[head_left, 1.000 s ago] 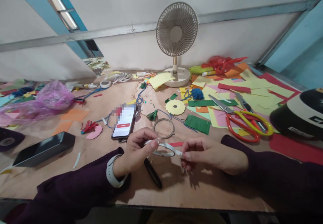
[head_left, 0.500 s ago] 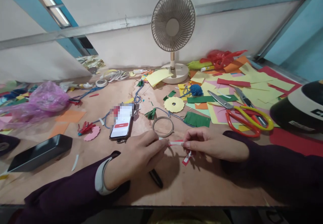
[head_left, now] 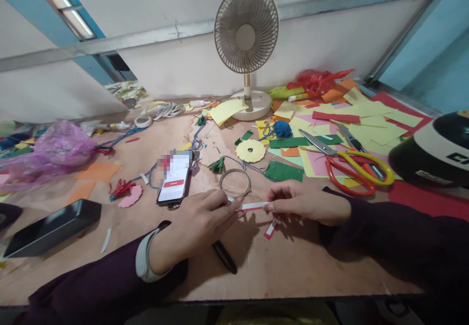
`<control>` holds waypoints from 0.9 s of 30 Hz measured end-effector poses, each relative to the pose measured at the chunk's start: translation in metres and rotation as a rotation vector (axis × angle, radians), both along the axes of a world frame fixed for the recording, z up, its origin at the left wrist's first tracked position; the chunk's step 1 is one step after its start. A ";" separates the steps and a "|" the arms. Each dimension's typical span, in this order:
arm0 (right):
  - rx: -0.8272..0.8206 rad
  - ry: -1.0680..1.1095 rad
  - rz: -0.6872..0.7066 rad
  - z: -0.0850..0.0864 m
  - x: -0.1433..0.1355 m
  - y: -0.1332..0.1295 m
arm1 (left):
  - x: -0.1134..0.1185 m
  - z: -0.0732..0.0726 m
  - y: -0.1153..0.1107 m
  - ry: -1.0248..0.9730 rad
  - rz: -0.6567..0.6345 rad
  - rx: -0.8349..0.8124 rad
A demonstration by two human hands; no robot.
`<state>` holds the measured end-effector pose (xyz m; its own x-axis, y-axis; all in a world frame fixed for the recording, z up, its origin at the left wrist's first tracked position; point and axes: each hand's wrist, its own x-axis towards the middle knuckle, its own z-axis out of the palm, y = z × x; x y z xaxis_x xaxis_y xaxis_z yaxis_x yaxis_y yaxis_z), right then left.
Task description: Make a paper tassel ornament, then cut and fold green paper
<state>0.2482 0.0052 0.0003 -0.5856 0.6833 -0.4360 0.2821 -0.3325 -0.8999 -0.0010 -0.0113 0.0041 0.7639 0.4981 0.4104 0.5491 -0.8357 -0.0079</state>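
Observation:
Between my hands is stretched a narrow red paper strip with a white strip along it (head_left: 253, 206). My left hand (head_left: 200, 225) pinches its left end, and my right hand (head_left: 302, 202) grips the right end between thumb and fingers. Below my right fingers is a short red piece with a white strip on it (head_left: 270, 229); whether it joins the held strip I cannot tell. A brownish ring (head_left: 235, 195) lies on the table just beyond my left fingertips. Partly under my left hand is a dark pen-like stick (head_left: 224, 257).
A phone (head_left: 176, 181) lies beyond my left hand, a black box (head_left: 53, 227) farther left. Scissors (head_left: 366, 178) and a cutter (head_left: 350, 137) rest among coloured papers on the right. A fan (head_left: 252, 104) stands behind. Yellow scalloped disc (head_left: 250, 151) and green fringed paper (head_left: 284, 171) lie mid-table.
The view has shifted slightly. My right hand's fingers have moved a little, and more of the white strip shows between my hands. Both hands keep their hold.

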 end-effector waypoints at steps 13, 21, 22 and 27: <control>-0.100 -0.021 -0.094 -0.003 -0.001 0.005 | -0.003 0.000 0.003 0.061 0.011 -0.013; -0.090 -0.080 -0.145 -0.001 0.001 0.007 | -0.002 0.004 0.001 0.084 -0.002 -0.027; -0.087 -0.071 -0.172 -0.002 0.001 0.007 | -0.002 0.004 0.001 0.084 0.000 -0.032; 0.002 -0.085 -0.169 -0.002 0.001 0.004 | -0.003 -0.001 0.004 0.040 -0.015 -0.019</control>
